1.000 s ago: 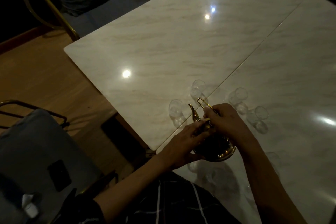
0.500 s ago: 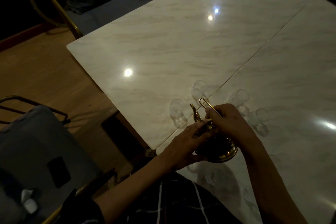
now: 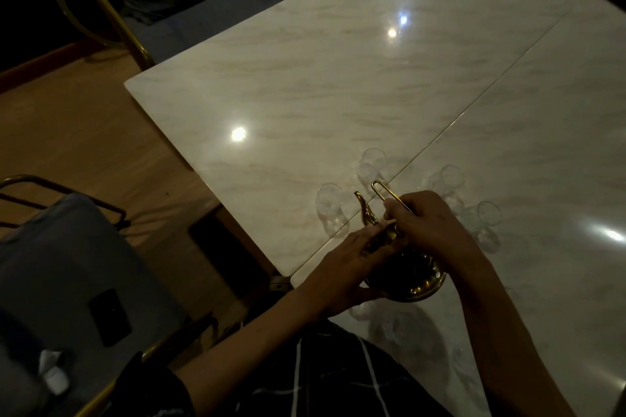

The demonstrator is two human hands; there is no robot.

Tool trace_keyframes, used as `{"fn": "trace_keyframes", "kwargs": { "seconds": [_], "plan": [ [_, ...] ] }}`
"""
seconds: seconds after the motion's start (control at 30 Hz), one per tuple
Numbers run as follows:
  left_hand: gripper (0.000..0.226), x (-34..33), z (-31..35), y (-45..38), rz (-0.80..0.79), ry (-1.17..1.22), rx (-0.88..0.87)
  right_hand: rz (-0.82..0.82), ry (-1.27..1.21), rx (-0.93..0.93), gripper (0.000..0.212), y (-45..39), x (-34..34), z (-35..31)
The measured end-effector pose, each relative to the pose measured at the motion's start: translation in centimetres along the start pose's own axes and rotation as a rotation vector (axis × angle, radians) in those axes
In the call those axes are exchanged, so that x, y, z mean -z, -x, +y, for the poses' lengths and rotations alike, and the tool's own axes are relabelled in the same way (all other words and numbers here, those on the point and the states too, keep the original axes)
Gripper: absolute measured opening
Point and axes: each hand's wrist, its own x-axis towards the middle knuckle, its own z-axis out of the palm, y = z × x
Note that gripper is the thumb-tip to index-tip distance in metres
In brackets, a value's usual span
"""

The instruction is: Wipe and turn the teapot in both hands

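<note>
Little has moved since the earlier frames: both hands stay on the brass teapot [image 3: 411,276], and only our view has drifted slightly, the desk sliding a touch to the right in the picture. We note the right hand [image 3: 428,227] with its grip curled round the thin wire handle [image 3: 382,189], whose loop sticks up past the knuckles. We see the left hand [image 3: 345,271] lying along the pot's left side, fingers fairly straight, fingertips up by the neck, thumb under the body. Teapot sits at the near edge of the desk [image 3: 305,85], its curved spout [image 3: 364,211] pointing away from us.

Around it, small clear glasses: one glass [image 3: 328,203] just left of the spout, a second glass [image 3: 371,164] beyond the handle loop, a third glass [image 3: 449,179] beyond the right hand, a fourth glass [image 3: 487,218] to its right. More faint glass shapes [image 3: 393,328] lie nearer, below the pot, too dim to count. These glasses crowd the pot on the far side and the right.

Surface: pale marbled top, glossy, in two slabs with a seam [image 3: 474,112] running diagonally; ceiling lights mirrored in it. Room dim. Wooden floor [image 3: 84,132] to the left, a gold-framed chair [image 3: 98,10] at the far left corner, a grey cushioned seat [image 3: 67,264] near left with a dark phone [image 3: 110,316] lying on it.
</note>
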Motion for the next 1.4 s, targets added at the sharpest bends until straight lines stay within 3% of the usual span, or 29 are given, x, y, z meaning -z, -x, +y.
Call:
{"fn": "trace_keyframes", "kwargs": {
  "seconds": [1.4],
  "plan": [
    [0.094, 0.28, -0.15, 0.03, 0.012, 0.004, -0.025, -0.002, 0.028, 0.029, 0.04, 0.58, 0.29, -0.83]
  ]
}}
